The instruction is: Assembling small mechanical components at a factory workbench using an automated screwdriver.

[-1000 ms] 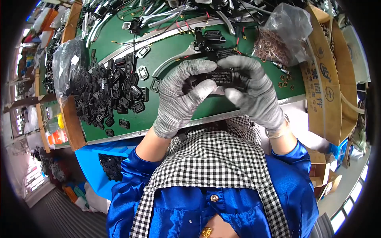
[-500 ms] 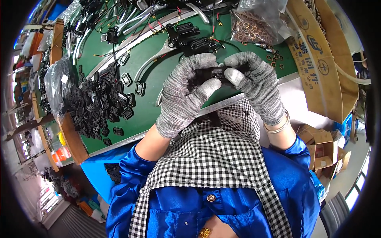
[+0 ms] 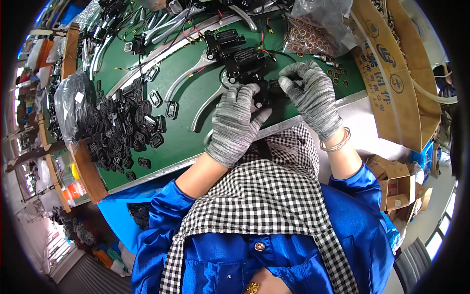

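Note:
My left hand (image 3: 235,125), in a grey knit glove, grips a black brake master cylinder (image 3: 262,97) with a silver lever (image 3: 206,110), low over the green table. Its fingers lie on the near side of the body, the thumb below. My right hand (image 3: 313,100), gloved the same way, is at the right end of that part, thumb and forefinger bent together. Whatever is between those fingertips is too small or hidden to name. Just beyond lie two similar black brake lever assemblies (image 3: 248,58) with silver levers and thin wires.
A heap of small black covers (image 3: 122,125) spreads over the table's left side, beside a clear plastic bag (image 3: 73,108). At the back right sit a bag of copper washers (image 3: 313,39), loose washers (image 3: 338,76) and an open cardboard box (image 3: 387,73). More levers (image 3: 166,24) lie at the back.
The black part that both hands held up near me is now lower and farther off, with its lever showing. My right hand has come away to the right, its fingers drawn together.

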Demonstrator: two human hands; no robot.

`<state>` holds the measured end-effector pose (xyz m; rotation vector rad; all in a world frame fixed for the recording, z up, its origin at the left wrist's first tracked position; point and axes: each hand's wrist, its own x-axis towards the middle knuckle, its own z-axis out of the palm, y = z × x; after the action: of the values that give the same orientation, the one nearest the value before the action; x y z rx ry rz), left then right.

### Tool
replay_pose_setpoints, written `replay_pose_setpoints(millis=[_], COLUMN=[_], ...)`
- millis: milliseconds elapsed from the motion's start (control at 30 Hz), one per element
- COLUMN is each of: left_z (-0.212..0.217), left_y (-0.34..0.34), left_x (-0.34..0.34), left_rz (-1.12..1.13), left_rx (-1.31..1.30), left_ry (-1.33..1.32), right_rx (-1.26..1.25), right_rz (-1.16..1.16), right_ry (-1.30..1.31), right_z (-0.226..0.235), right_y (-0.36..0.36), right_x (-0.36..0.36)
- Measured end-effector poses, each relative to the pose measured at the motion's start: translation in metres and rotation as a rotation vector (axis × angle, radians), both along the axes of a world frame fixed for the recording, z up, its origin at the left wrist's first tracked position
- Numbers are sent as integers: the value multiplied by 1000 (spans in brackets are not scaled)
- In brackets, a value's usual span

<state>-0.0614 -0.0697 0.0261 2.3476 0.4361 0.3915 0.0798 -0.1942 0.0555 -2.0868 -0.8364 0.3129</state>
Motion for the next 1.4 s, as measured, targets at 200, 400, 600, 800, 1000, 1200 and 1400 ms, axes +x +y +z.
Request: replay_pose_setpoints(millis=[200,400,600,800,1000,1200,1400], left_z=[-1,11,10,-8,-10,-3,-5], left_y=[-7,-1,-4,-22,-18,-19,-19], left_x=[-7,6,27,25,24,34,45], left_rz=[79,124,224,220,246,191,186], left_rx=[-75,236,298,169,139,120,112], left_ry=[-3,-124,-70,-156,-153,-180,12], right_rx=[70,183,1167,1116,668,900,991], right_rz=[135,239,164,77,324,1219,1082], right_ry=[3,-246,-289,-119,282,841,786], right_z=[-13,-1,107,151,159,127,103], right_y=[5,15,116,186,166,97,48], right_x=[5,25,92,160,132,130,61])
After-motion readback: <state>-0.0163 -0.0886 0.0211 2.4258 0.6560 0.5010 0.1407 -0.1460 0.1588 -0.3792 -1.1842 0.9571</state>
